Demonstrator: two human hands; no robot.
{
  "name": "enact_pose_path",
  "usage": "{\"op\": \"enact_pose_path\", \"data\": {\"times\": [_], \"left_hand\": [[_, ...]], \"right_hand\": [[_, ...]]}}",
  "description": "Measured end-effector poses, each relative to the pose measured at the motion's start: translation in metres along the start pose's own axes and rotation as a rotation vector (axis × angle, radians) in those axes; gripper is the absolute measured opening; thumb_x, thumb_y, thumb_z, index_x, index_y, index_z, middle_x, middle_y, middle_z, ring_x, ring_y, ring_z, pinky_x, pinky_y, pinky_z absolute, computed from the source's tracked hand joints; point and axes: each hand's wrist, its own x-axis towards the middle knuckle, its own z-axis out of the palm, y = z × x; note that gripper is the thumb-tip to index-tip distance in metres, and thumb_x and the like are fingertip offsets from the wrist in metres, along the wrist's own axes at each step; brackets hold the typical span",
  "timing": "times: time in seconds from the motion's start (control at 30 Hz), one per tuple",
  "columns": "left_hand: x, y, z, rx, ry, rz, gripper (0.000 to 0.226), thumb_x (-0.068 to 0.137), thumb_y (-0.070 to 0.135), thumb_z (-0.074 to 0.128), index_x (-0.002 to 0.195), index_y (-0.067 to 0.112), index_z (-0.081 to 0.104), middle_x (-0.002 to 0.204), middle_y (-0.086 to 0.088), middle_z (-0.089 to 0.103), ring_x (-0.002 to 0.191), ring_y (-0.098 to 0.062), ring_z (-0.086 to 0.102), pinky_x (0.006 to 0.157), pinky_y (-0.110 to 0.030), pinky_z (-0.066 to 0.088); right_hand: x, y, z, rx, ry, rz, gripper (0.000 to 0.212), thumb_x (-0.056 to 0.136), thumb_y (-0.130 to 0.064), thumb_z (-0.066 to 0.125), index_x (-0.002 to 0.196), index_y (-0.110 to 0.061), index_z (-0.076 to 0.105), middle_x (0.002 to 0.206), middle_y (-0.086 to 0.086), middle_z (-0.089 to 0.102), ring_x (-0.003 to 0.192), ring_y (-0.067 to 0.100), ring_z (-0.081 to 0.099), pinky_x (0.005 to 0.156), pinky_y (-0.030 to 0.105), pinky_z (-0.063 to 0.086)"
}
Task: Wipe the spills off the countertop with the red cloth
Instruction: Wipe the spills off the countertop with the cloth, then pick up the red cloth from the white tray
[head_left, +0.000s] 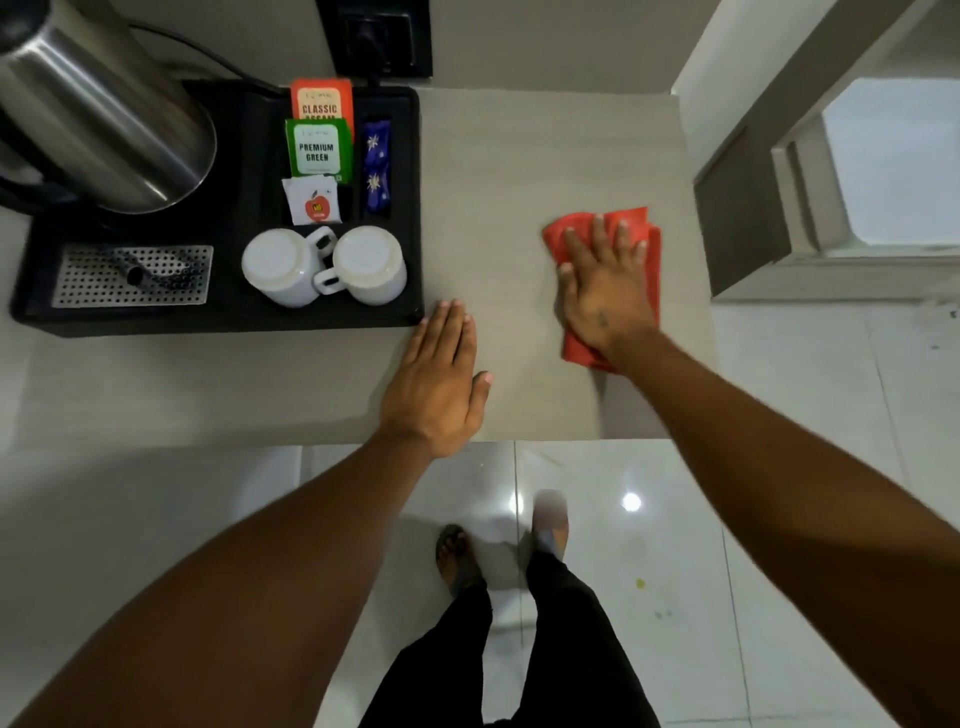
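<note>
The red cloth (647, 228) lies folded on the beige countertop (519, 171), near its right edge. My right hand (602, 280) presses flat on top of it, fingers spread, covering most of it. My left hand (439, 379) rests flat on the countertop close to the front edge, fingers together, holding nothing; its fingertips reach the corner of the black tray. I see no distinct spill on the surface.
A black tray (410, 208) on the left holds a steel kettle (104, 119), tea sachets (318, 148), two upturned white cups (322, 265) and a metal grate (132, 275). A wall socket (374, 36) is behind. The counter ends at the right over a tiled floor (779, 467).
</note>
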Motion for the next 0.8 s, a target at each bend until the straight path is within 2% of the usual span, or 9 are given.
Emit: {"op": "enact_pose_path", "data": {"times": [0.07,0.2,0.27,0.4,0.5,0.63,0.73,0.8], "left_hand": [[-0.002,0.033,-0.021,-0.001,0.076,0.112,0.068,0.105,0.037,0.035,0.159,-0.002,0.018,0.17,-0.021,0.013,0.159,-0.034,0.006,0.129,-0.046,0.006],[0.015,0.022,-0.023,-0.041,0.087,0.068,0.065,0.105,0.03,0.04,0.158,-0.002,0.022,0.169,-0.02,0.017,0.158,-0.033,0.009,0.13,-0.045,0.008],[0.018,0.017,-0.029,-0.033,0.108,0.058,0.064,0.105,0.03,0.041,0.158,-0.002,0.023,0.169,-0.02,0.018,0.158,-0.032,0.01,0.129,-0.046,0.009],[0.012,0.006,-0.017,0.004,0.06,0.02,0.066,0.105,0.034,0.039,0.158,-0.001,0.022,0.17,-0.018,0.016,0.159,-0.031,0.007,0.129,-0.046,0.008],[-0.002,0.007,-0.003,0.025,0.034,-0.023,0.068,0.105,0.039,0.037,0.158,-0.001,0.021,0.17,-0.019,0.016,0.159,-0.033,0.007,0.129,-0.048,0.007],[-0.009,0.021,0.01,-0.044,-0.039,-0.078,0.081,0.104,0.05,0.037,0.159,-0.004,0.012,0.17,-0.024,0.007,0.158,-0.036,0.001,0.129,-0.048,0.0],[0.022,0.062,0.006,-0.042,-0.023,0.03,0.083,0.104,0.053,0.036,0.16,-0.002,0.009,0.17,-0.023,0.004,0.159,-0.035,-0.002,0.128,-0.049,-0.003],[0.053,0.097,-0.001,-0.032,-0.022,0.091,0.083,0.103,0.055,0.028,0.16,-0.001,0.008,0.171,-0.021,0.003,0.159,-0.034,-0.004,0.128,-0.049,-0.003]], "right_hand": [[-0.051,-0.01,-0.031,-0.031,0.146,-0.011,0.052,0.102,-0.033,0.034,0.152,-0.017,0.034,0.164,0.018,0.017,0.15,0.043,0.007,0.121,0.058,0.002],[-0.096,-0.04,-0.004,-0.03,0.099,-0.137,0.053,0.103,-0.039,0.03,0.154,-0.023,0.029,0.165,0.011,0.017,0.152,0.036,0.004,0.122,0.057,0.001],[-0.104,-0.021,-0.009,-0.021,0.105,-0.1,0.053,0.102,-0.044,0.029,0.153,-0.027,0.029,0.165,0.007,0.018,0.152,0.034,0.005,0.121,0.059,0.001],[-0.112,0.04,-0.005,0.001,0.096,0.121,0.056,0.1,-0.051,0.024,0.153,-0.033,0.028,0.165,0.004,0.018,0.153,0.031,0.005,0.121,0.06,0.001],[-0.112,0.069,-0.004,0.03,0.068,0.158,0.055,0.101,-0.049,0.023,0.152,-0.031,0.03,0.165,0.003,0.019,0.153,0.029,0.006,0.122,0.056,0.001],[-0.106,0.077,0.004,0.117,0.061,0.107,0.046,0.103,-0.038,0.035,0.148,-0.029,0.04,0.161,0.002,0.029,0.151,0.03,0.015,0.123,0.052,0.011],[-0.092,0.094,-0.01,0.218,0.031,0.144,0.046,0.103,-0.029,0.04,0.149,-0.029,0.038,0.162,-0.001,0.028,0.151,0.024,0.02,0.12,0.049,0.025],[-0.085,0.11,-0.024,0.25,0.055,0.152,0.048,0.102,-0.027,0.041,0.15,-0.03,0.035,0.162,-0.001,0.028,0.149,0.022,0.024,0.119,0.046,0.029]]}}
